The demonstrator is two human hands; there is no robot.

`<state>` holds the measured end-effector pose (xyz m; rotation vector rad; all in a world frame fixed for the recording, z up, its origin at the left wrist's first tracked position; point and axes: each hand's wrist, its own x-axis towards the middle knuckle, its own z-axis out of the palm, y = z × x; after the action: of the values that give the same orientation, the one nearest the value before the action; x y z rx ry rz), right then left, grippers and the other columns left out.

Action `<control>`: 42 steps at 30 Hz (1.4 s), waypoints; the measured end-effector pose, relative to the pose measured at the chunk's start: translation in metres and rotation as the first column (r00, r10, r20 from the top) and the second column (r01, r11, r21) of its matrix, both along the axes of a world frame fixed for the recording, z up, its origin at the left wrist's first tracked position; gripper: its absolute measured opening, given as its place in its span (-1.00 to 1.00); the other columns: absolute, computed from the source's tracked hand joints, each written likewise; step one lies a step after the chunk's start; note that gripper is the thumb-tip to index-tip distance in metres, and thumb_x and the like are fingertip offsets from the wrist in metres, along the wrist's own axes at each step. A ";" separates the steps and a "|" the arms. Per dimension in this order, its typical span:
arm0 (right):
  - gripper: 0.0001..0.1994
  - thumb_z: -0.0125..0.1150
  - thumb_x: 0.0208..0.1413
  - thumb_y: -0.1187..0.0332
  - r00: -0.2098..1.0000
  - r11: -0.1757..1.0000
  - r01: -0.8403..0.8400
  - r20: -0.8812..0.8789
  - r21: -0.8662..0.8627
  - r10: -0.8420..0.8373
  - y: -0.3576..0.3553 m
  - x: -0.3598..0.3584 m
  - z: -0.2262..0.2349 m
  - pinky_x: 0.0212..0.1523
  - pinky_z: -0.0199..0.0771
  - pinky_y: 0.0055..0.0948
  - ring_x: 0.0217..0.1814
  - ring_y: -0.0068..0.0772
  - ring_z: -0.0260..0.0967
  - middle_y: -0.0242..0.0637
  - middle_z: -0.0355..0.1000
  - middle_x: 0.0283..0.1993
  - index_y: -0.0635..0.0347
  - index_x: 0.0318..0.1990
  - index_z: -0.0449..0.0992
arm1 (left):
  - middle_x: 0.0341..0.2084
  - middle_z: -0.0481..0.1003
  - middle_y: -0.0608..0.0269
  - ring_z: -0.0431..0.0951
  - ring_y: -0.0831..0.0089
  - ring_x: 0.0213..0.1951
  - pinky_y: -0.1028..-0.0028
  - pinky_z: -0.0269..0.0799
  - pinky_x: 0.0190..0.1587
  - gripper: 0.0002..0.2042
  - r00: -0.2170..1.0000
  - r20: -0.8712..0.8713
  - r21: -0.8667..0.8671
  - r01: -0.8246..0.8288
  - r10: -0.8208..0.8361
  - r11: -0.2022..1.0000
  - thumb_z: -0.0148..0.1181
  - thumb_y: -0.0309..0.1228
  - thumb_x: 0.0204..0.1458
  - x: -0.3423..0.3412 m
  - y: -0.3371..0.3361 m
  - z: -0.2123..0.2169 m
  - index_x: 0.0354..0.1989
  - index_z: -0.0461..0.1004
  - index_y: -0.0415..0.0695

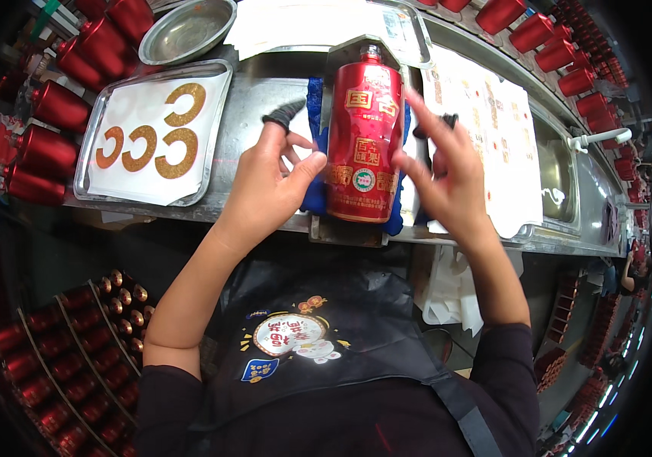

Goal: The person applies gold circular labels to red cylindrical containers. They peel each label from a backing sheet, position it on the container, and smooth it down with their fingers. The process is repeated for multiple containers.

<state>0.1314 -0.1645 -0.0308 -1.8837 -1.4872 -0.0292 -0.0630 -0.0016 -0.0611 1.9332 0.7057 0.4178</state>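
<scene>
A red bottle (364, 156) with gold lettering and a dark neck lies on its back in a metal holder, its neck pointing away from me. Blue cloth (315, 114) lines the holder on both sides. Beside the bottle's left edge is my left hand (274, 171), fingers apart and holding nothing; a black finger cot covers its index finger. My right hand (452, 171) is spread at the bottle's right side, with thumb and index tip close to the red surface; whether they touch it I cannot tell. Black finger covering shows on this hand too.
At left, a metal tray (218, 145) carries white paper with several gold C-shaped decals (181, 152). A steel bowl (189, 32) sits behind it. White decal sheets (505, 152) lie at right, before a sink with a white tap (604, 139). Red bottles (44, 152) crowd the left edge.
</scene>
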 end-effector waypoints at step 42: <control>-0.26 0.36 0.06 -0.07 0.990 0.937 0.071 -0.089 -0.343 -0.108 0.007 -0.009 0.020 -0.30 0.37 -0.26 -0.38 -0.12 0.25 -0.08 0.23 -0.29 -0.36 0.44 0.29 | 0.51 0.02 0.08 -0.10 -0.07 0.48 0.02 -0.22 0.42 -0.22 0.918 0.189 0.498 0.216 -0.348 0.840 0.16 -0.06 0.19 0.016 -0.010 -0.021 0.52 -0.01 -0.03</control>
<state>0.1224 -0.1573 -0.0113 -2.1881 -1.3990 0.3000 -0.0469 -0.0113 -0.0824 2.3300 0.1252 0.6997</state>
